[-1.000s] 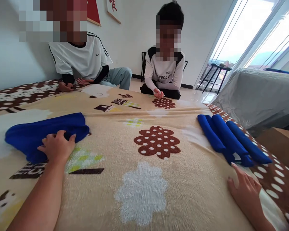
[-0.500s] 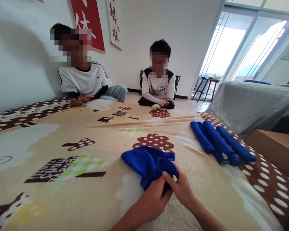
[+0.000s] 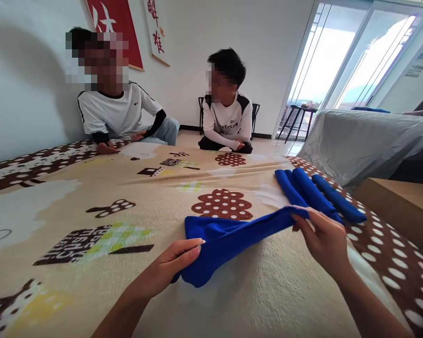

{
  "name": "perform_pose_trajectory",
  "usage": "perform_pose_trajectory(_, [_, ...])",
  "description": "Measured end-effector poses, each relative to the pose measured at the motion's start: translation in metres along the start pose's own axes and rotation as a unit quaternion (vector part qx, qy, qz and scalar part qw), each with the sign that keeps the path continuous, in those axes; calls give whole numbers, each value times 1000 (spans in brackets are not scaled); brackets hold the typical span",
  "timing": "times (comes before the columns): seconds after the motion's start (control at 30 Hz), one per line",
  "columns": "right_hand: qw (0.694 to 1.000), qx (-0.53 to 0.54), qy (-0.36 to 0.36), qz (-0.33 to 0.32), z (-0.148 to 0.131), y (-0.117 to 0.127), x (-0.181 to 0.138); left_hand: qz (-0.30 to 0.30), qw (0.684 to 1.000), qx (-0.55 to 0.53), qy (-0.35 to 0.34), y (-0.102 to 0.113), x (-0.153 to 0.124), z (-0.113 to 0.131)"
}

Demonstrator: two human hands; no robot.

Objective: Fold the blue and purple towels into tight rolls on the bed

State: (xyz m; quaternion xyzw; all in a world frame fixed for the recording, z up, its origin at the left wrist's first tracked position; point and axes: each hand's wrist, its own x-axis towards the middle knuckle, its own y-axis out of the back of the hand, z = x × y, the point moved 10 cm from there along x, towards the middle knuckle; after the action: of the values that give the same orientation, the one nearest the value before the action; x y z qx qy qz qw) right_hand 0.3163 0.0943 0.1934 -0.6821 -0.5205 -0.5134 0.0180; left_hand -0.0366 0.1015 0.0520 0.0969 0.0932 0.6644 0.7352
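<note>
A blue cloth [image 3: 239,241] is stretched between my two hands over the patterned blanket [image 3: 268,291]. My left hand [image 3: 178,258] pinches its near left edge between thumb and fingers. Higher and to the right, my right hand [image 3: 322,234] grips the other end of that edge, lifted off the blanket. The cloth's far left part lies on the blanket, partly behind the raised edge. Beyond my right hand lie several rolled blue cloths [image 3: 312,192] side by side, their near ends partly covered by that hand.
Two people sit at the far side, one person [image 3: 121,110] leaning on the blanket at left, another person [image 3: 227,112] in the middle. At right stand a cardboard box [image 3: 402,202] and a plastic-covered piece of furniture [image 3: 366,136]. A black stool [image 3: 298,119] is by the glass door.
My hands have moved apart from close together; the bunched cloth is now pulled out lengthwise, its right end raised. The middle person's head has turned toward the left person.
</note>
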Motion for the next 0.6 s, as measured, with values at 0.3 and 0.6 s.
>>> perform_pose_trajectory(0.3, [981,98,-163,36,116,8,-12,165,930,-328,21,43,41,-6])
perform_pose_trajectory(0.6, [916,242,-137,290,138,112,49,268,861,-388,-188,137,59,97])
